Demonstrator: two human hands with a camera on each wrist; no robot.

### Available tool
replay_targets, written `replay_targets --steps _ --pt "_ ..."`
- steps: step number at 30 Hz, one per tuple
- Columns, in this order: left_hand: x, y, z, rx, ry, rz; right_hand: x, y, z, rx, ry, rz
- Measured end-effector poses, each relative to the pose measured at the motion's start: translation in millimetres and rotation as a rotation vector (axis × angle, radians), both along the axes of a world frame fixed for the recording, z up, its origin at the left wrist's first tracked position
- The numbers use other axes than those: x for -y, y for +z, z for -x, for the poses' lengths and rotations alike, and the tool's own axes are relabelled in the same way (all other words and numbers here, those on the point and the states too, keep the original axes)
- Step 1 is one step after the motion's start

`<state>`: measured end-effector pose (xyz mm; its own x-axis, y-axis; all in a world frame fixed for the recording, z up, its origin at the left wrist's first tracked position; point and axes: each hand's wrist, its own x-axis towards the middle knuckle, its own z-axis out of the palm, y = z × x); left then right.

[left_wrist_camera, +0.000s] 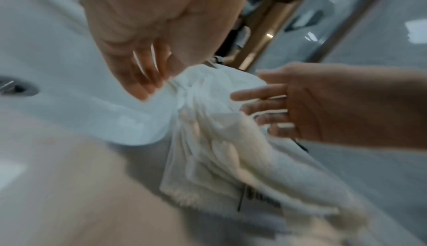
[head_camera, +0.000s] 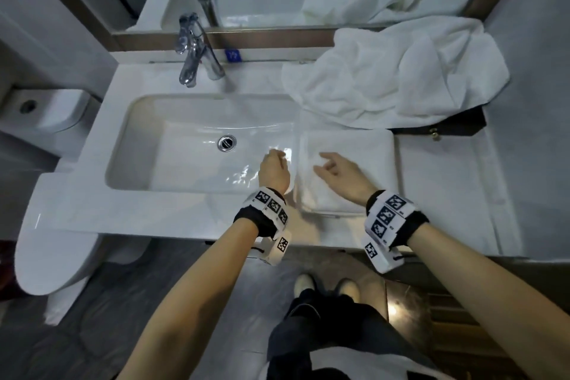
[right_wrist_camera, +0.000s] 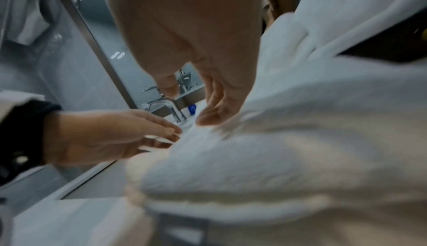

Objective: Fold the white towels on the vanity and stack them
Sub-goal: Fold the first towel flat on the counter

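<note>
1. Head view takes in the vanity (head_camera: 172,213): its white counter runs from the sink (head_camera: 185,145) on the left to open counter on the right.
2. Against the mirror at the back right lies the crumpled towel (head_camera: 401,77), unfolded and spilling over a dark box (head_camera: 456,126).
3. Just in front of it sits the folded towel (head_camera: 364,157), a neat rectangle whose left edge runs along the sink's right rim.
4. Over that towel the right hand (head_camera: 339,173) hovers or rests, fingers spread and loose, holding nothing.
5. At the towel's left edge the left hand (head_camera: 273,168) has its fingers curled down; in the left wrist view they seem to pinch the cloth, though blur leaves this unsure.
6. I'd judge the step is squaring this fold: press flat with the right palm while the left tugs the edge straight.
7. Room is tight leftward, where the basin drops away; bare counter to the right gives space for spreading the next towel.
</note>
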<state>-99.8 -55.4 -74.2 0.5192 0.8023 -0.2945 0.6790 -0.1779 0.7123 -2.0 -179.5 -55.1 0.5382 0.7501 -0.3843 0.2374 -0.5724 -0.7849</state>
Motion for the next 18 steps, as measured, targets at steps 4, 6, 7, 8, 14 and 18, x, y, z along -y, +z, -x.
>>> replay_targets --steps 4,6,7,8,14,18 --pt "18.5 14.2 -22.4 0.098 -0.304 -0.399 30.0 -5.1 -37.8 0.435 -0.221 -0.152" --pt "35.8 9.1 -36.2 0.025 -0.557 -0.471 39.1 -14.0 -46.7 0.603 -0.14 -0.077" --pt "43.3 2.2 -41.3 -0.047 -0.652 -0.49 41.4 -19.7 -48.0 0.646 -0.084 -0.006" --pt "48.6 -5.3 -45.1 -0.121 -0.706 -0.499 42.8 -26.1 -47.6 0.673 -0.032 0.076" --pt "42.4 -41.1 -49.9 -0.263 -0.654 -0.51 44.1 -55.2 -40.8 0.77 0.077 0.313" --pt "43.9 -46.6 -44.5 -0.199 -0.598 -0.472 47.2 -60.5 -40.3 0.755 0.072 0.302"
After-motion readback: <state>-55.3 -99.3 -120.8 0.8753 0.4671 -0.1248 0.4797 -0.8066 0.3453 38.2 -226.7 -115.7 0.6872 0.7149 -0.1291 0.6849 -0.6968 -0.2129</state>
